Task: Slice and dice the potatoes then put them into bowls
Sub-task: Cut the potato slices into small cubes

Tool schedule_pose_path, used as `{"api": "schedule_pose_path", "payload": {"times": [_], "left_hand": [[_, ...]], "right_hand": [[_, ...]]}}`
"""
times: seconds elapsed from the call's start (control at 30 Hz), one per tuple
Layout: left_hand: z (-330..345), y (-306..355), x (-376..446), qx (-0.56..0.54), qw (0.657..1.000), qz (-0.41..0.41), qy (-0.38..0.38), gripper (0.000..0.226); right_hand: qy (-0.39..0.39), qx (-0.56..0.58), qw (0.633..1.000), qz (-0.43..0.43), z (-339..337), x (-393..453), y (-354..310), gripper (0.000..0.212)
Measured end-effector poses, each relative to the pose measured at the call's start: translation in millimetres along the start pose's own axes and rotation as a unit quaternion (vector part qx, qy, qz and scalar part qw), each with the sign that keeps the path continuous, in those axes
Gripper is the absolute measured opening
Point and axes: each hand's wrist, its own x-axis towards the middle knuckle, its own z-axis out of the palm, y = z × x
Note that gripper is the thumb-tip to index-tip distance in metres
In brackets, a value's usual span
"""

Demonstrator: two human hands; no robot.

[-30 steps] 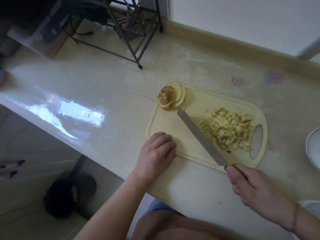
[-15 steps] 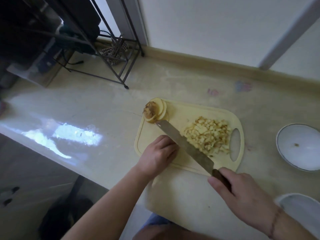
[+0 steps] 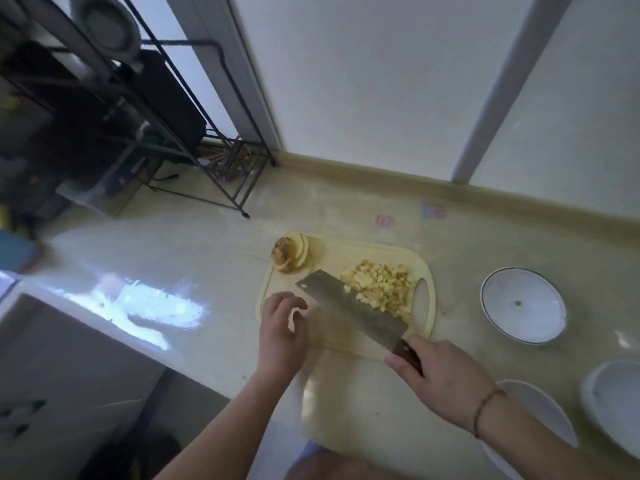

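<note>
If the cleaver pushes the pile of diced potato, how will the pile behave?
The diced potato lies as many loose small cubes, so it would probably spread rather than slide together. Cut faces look moist, so some may stick to the cleaver. Cubes rarely roll far.

I read this setting as a home kitchen. The work surface is a glossy, pale countertop with a raised lip along its back edge, set against a plain white wall. A yellow plastic cutting board lies on it, carrying diced potato and a stack of potato slices. A broad cleaver is in use over the board. I count three white bowls on the counter to the right: a dark-rimmed bowl and two more bowls at the frame edge. A black wire rack holding dishware stands at the far left corner, beside a window frame.
</note>
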Motion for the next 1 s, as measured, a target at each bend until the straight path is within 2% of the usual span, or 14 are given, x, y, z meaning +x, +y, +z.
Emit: {"api": "schedule_pose_path", "payload": {"times": [0.03, 0.07, 0.13, 0.2, 0.3, 0.4, 0.5, 0.8, 1.0], "left_hand": [[-7.0, 6.7, -1.3, 0.002, 0.999, -0.041, 0.026, 0.018], [-12.4, 12.3, -0.1, 0.006, 0.998, -0.045, 0.039, 0.02], [-20.3, 22.1, 7.3, 0.039, 0.998, 0.039, 0.015, 0.006], [-20.6, 29.8, 19.4, 0.101, 0.986, 0.105, -0.078, 0.014], [-11.7, 38.3, 34.9, 0.197, 0.952, 0.071, -0.225, 0.024], [0.4, 42.2, 41.2, 0.211, 0.933, 0.039, -0.288, 0.021], [7.9, 43.6, 44.4, 0.187, 0.943, 0.015, -0.274, 0.019], [10.8, 40.6, 61.2, 0.103, 0.965, 0.032, -0.239, 0.016], [9.7, 35.8, 70.0, 0.055, 0.948, 0.061, -0.309, 0.016]], "right_hand": [[-0.007, -0.027, 1.0, -0.011, -1.9, 0.1, 0.9, 0.043], [-0.012, -0.055, 0.998, -0.023, -3.6, 0.3, 1.3, 0.042], [-0.021, -0.101, 0.994, -0.042, -5.3, 1.1, 3.0, 0.044], [-0.027, -0.135, 0.989, -0.057, -6.1, 1.3, 4.9, 0.046], [-0.025, -0.171, 0.982, -0.073, -7.7, 1.5, 3.9, 0.049], [-0.026, -0.188, 0.979, -0.075, -11.4, 4.3, -1.6, 0.05], [-0.021, -0.203, 0.977, -0.068, -14.5, 11.7, -8.2, 0.052], [-0.007, -0.207, 0.978, -0.03, -16.2, 20.4, -36.8, 0.052], [-0.007, -0.212, 0.977, 0.005, -11.5, 24.8, -57.5, 0.052]]}}
